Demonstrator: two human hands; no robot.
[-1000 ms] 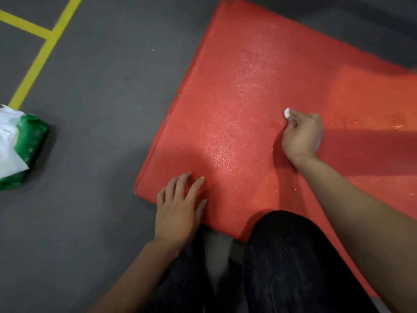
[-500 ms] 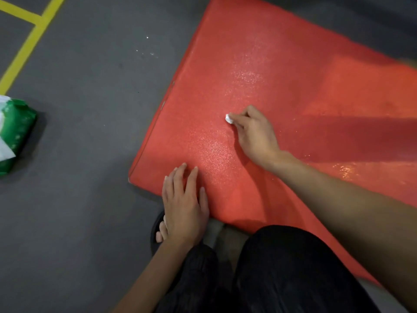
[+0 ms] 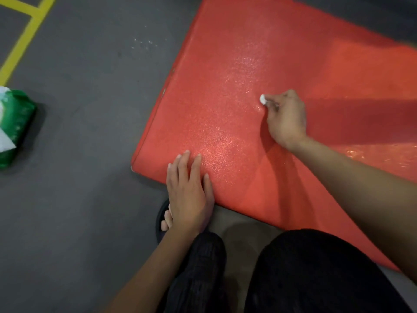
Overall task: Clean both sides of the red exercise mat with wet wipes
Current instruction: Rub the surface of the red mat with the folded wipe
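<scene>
The red exercise mat (image 3: 225, 98) lies flat on the grey floor, filling the upper right, and its surface glistens wet in patches. My right hand (image 3: 285, 119) is curled round a small balled white wet wipe (image 3: 262, 99) and holds it against the mat near the middle. At the mat's near left corner my left hand (image 3: 188, 190) rests flat with straight fingers, pressing the mat down. A green pack of wet wipes (image 3: 13, 125) with a white wipe sticking out sits on the floor at the left edge.
Yellow floor lines (image 3: 27, 35) run across the top left. My knees in black trousers (image 3: 316, 274) fill the bottom, with a sandalled foot (image 3: 163, 219) just under my left hand. Grey floor (image 3: 85, 154) lies between the pack and the mat.
My right hand swept the wipe left across the mat and has now come back to the right. My left hand stays pressed on the near corner.
</scene>
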